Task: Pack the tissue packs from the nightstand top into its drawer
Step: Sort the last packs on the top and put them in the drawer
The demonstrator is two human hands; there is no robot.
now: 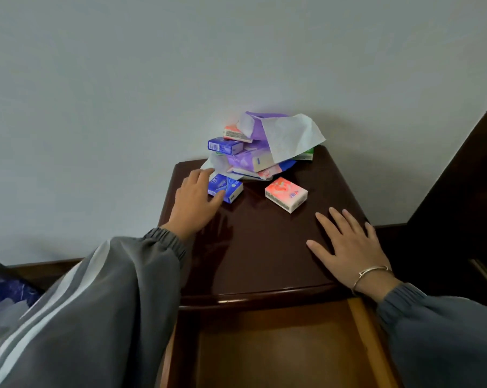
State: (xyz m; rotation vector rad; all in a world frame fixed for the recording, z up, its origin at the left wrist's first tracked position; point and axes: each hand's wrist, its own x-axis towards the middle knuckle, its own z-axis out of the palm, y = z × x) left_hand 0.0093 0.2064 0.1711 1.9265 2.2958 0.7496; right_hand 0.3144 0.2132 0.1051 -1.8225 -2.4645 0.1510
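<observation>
Left hand (196, 198), unclenched, touches the blue pack (226, 188); right hand (348, 245) lies flat (idle). Advised: pinch its sides, lift clear of the pile (257, 159).

Left grip (195, 200) stretches forward, loose-fingered; right grip (350, 247) lies flat, fingers spread.

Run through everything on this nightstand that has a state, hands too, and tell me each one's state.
left hand: open, touching blue pack
right hand: open, flat on nightstand top
blue pack: flat, beside pile
pink pack: flat, alone, untouched
pile: heaped at the back
tissue: unfolded, draped over pile
drawer: pulled open
</observation>
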